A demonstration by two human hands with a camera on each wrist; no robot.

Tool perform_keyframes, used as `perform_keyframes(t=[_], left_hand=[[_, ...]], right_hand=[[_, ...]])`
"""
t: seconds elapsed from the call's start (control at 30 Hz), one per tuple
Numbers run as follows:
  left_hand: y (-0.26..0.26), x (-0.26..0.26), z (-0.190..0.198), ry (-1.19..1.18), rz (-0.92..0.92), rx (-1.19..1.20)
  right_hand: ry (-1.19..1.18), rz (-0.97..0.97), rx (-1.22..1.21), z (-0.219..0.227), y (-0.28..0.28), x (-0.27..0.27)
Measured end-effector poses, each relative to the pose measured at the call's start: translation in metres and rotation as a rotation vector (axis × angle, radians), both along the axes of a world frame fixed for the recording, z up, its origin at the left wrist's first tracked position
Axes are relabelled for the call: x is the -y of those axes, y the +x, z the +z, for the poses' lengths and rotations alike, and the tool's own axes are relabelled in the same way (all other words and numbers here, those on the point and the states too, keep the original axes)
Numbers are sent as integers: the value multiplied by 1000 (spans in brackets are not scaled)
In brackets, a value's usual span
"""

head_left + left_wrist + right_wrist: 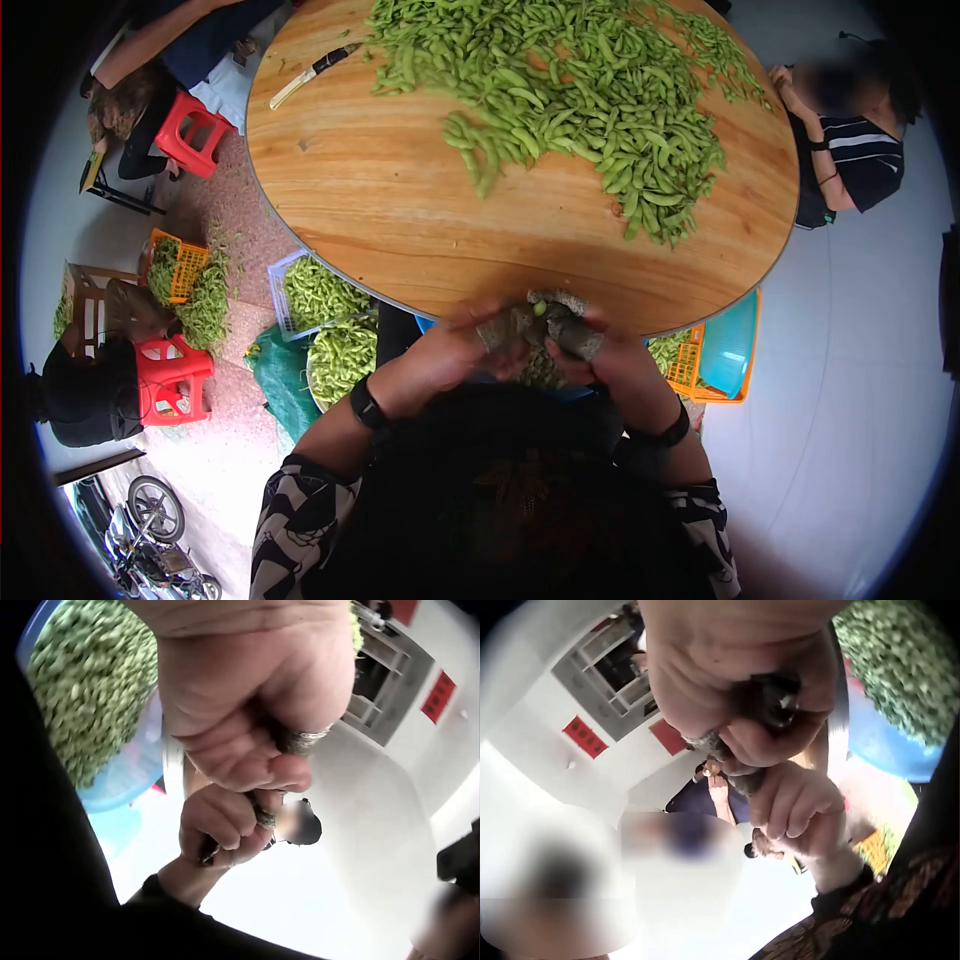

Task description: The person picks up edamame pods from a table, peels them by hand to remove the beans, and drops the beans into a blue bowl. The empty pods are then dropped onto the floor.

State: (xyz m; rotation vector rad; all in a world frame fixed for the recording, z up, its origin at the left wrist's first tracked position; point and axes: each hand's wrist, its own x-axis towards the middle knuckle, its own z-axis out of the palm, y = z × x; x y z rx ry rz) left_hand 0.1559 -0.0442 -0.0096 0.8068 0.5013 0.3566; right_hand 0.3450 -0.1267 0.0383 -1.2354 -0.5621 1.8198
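Both hands meet at the table's near edge, over the lap. My left hand [468, 345] has its fingers curled, with a worn grey wrap [306, 741] round a digit. A small green soybean pod [540, 308] shows between the two hands, at the left fingertips. My right hand [602, 348], with grey wraps on its digits too, curls round a dark tool with a shiny end [784, 701]; the fingers hide most of it, and I cannot tell its kind. Below the hands, a blue basin [124, 796] holds many shelled green beans [94, 682].
Green soybean pods [560, 90] lie heaped across the round wooden table [400, 190]. A folding knife [318, 74] lies at its far left. Crates of pods [325, 290] stand at left, an orange crate [690, 365] at right. Other people sit around, some near red stools [175, 375].
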Motion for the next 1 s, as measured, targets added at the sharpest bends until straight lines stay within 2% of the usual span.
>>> perform_keyframes(t=[0.03,0.1,0.13,0.23,0.3,0.33,0.4,0.43,0.5,0.53,0.6,0.63,0.7,0.73,0.77,0.83,0.87,0.93,0.97,1.0], left_hand=[[1,-2,-3,5,-3,0],[2,-4,-4,687,85,-90],[1,-4,-1,692,84,-90],[-4,-4,23,456,33,18],[-7,-2,32,287,-2,86],[-8,-2,32,285,-5,86],[-8,-2,31,-373,-123,298],[-7,-4,30,-369,-127,300],[-4,-8,26,-410,-321,370],[-2,-9,22,-403,-324,373],[1,-10,16,-398,-165,324],[3,-11,18,-391,-168,326],[6,-16,26,247,-43,-32],[9,-11,26,313,70,-40],[8,-13,25,318,68,-42],[6,-15,19,868,201,-129],[4,-18,20,873,201,-130],[1,-21,24,1700,249,-335],[3,-20,25,1703,248,-335],[6,-17,27,1807,304,-400]], right_hand=[[5,-3,0,-3,-3,0],[312,14,249,-10,-9,2],[317,13,249,-7,-9,1],[343,52,273,9,-5,0],[255,102,16,18,0,1],[253,100,15,18,1,1],[179,123,-84,17,2,1],[184,120,-81,17,1,1],[320,107,107,14,-2,1],[326,107,112,6,-4,-1],[755,-53,547,-11,-10,-4],[761,-55,551,-8,-9,-2],[453,6,438,5,-6,0],[457,2,437,5,-5,-1],[387,12,391,5,-6,-1],[313,20,339,6,-6,0],[267,10,294,8,-6,0],[223,0,248,9,-7,0],[222,-19,240,10,-8,0],[221,-37,232,10,-9,0]])
